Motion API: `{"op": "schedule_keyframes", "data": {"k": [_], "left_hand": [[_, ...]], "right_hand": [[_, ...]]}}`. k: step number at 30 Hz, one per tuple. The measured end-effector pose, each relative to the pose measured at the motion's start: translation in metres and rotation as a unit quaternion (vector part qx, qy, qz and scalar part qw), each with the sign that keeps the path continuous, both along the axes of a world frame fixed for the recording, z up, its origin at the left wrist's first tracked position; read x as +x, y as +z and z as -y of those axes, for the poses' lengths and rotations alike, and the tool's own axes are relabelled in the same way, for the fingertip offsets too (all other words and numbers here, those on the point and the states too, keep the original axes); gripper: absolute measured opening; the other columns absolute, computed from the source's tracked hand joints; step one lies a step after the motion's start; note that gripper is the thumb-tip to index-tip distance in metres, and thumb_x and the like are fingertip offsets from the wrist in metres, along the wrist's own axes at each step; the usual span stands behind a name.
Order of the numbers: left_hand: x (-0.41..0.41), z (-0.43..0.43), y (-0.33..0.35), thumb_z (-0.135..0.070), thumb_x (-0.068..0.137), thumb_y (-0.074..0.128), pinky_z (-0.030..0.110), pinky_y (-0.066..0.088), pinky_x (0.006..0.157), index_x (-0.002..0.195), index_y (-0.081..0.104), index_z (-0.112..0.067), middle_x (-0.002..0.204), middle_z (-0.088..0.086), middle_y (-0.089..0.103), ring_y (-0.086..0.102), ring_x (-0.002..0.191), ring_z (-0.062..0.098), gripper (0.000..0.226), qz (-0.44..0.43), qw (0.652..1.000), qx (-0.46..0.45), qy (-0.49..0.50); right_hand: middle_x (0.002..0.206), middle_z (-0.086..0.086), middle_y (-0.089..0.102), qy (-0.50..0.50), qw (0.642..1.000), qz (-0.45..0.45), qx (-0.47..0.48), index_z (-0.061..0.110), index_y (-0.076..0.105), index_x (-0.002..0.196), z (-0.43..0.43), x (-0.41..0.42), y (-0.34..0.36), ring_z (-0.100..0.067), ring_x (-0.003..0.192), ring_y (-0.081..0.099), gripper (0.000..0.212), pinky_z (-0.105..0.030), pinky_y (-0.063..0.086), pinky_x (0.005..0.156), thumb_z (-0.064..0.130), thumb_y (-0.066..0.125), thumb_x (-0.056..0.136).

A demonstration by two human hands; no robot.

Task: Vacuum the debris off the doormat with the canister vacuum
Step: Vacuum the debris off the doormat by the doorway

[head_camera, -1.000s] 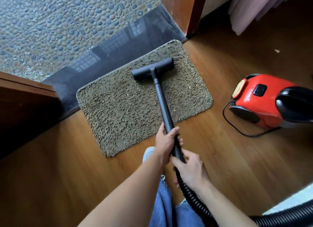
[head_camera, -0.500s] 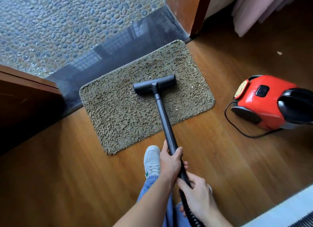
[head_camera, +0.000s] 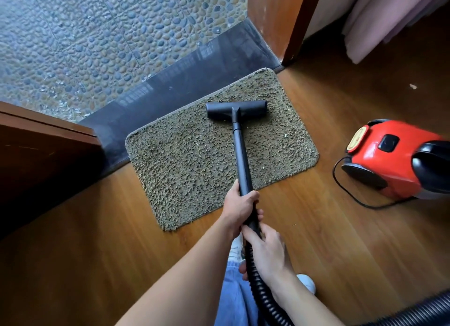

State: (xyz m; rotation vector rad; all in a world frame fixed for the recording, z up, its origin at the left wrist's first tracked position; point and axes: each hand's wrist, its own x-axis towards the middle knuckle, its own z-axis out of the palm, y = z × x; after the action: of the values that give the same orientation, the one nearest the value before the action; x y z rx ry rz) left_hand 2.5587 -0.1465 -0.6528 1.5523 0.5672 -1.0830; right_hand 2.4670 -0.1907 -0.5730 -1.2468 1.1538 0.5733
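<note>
You held the black wand (head_camera: 241, 155) in both hands. Your left hand (head_camera: 239, 207) was wrapped round the tube just nearer than the near edge of the doormat (head_camera: 180, 169), fingers curled fully about it. Your right hand (head_camera: 267, 249) gripped the wand's near end, where the ribbed hose (head_camera: 264, 295) joins, its fingers closed round it too. The floor nozzle (head_camera: 236, 109) lay flat on the far part of the mat, right of its middle and close to the dark threshold (head_camera: 185, 82). The mat itself lay on the wood floor (head_camera: 97, 228) against that threshold. A few pale flecks (head_camera: 286, 135) showed in the pile to the right of the wand, so I judge that side was not yet done. The red canister (head_camera: 389, 160) sat on the floor well to the right of the mat, its cord (head_camera: 341, 191) looping beside it. The wand looked stiff and light, so a two-handed hold at its near end was a sound place to steer from; the hose is soft and would buckle if you pushed from it. The shaggy mat looked limp and light, likely to ruck or slide on the smooth boards under suction. The canister would probably roll after you if the hose pulled taut.
</note>
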Motion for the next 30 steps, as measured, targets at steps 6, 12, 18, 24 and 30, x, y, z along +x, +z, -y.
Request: {"op": "schedule_keyframes", "data": {"k": [6, 12, 18, 24, 30], "left_hand": [[-0.053, 0.005, 0.007, 0.001, 0.095, 0.053, 0.028, 0.047, 0.041, 0.089, 0.046, -0.035, 0.089, 0.015, 0.047, 0.050, 0.045, 0.019, 0.037, -0.015, 0.999, -0.015, 0.030], [-0.123, 0.007, 0.013, 0.000, 0.092, 0.051, 0.027, 0.047, 0.041, 0.108, 0.050, -0.017, 0.086, 0.015, 0.051, 0.049, 0.043, 0.021, 0.024, -0.025, 0.999, 0.003, 0.036], [-0.122, 0.005, 0.016, -0.001, 0.093, 0.050, 0.027, 0.047, 0.041, 0.105, 0.047, -0.016, 0.081, 0.011, 0.051, 0.050, 0.043, 0.020, 0.019, -0.020, 0.999, 0.010, 0.029], [-0.074, 0.008, 0.007, -0.001, 0.093, 0.052, 0.026, 0.046, 0.039, 0.103, 0.045, -0.011, 0.079, 0.011, 0.049, 0.051, 0.040, 0.018, 0.016, 0.004, 1.000, 0.022, 0.014], [-0.022, 0.015, 0.005, 0.000, 0.094, 0.054, 0.025, 0.047, 0.038, 0.097, 0.044, -0.011, 0.078, 0.012, 0.051, 0.051, 0.040, 0.015, 0.015, -0.004, 1.000, 0.004, 0.026]], "right_hand": [[0.052, -0.007, 0.058, 0.032, 0.999, -0.023, 0.000, 0.011, 0.064, 0.090, 0.006, -0.046, 0.012, -0.028, 0.039, 0.062, 0.020, -0.031, 0.049, 0.039, 0.029, 0.062, 0.100], [0.063, -0.003, 0.073, 0.115, 0.990, -0.071, -0.025, 0.025, 0.069, 0.085, 0.012, -0.107, 0.022, -0.030, 0.058, 0.072, 0.024, -0.051, 0.062, 0.070, 0.048, 0.065, 0.091], [0.067, -0.003, 0.074, 0.108, 0.991, -0.071, -0.034, 0.048, 0.066, 0.088, 0.010, -0.110, 0.023, -0.029, 0.063, 0.073, 0.015, -0.054, 0.062, 0.072, 0.061, 0.062, 0.082], [0.048, -0.008, 0.064, 0.093, 0.994, -0.050, -0.015, 0.018, 0.065, 0.088, 0.012, -0.059, 0.021, -0.030, 0.042, 0.066, 0.020, -0.034, 0.055, 0.044, 0.034, 0.059, 0.099], [0.052, -0.012, 0.062, 0.077, 0.996, -0.048, -0.023, 0.007, 0.064, 0.092, 0.016, -0.008, 0.018, -0.026, 0.036, 0.064, 0.024, -0.031, 0.052, 0.037, 0.029, 0.060, 0.098]]}}
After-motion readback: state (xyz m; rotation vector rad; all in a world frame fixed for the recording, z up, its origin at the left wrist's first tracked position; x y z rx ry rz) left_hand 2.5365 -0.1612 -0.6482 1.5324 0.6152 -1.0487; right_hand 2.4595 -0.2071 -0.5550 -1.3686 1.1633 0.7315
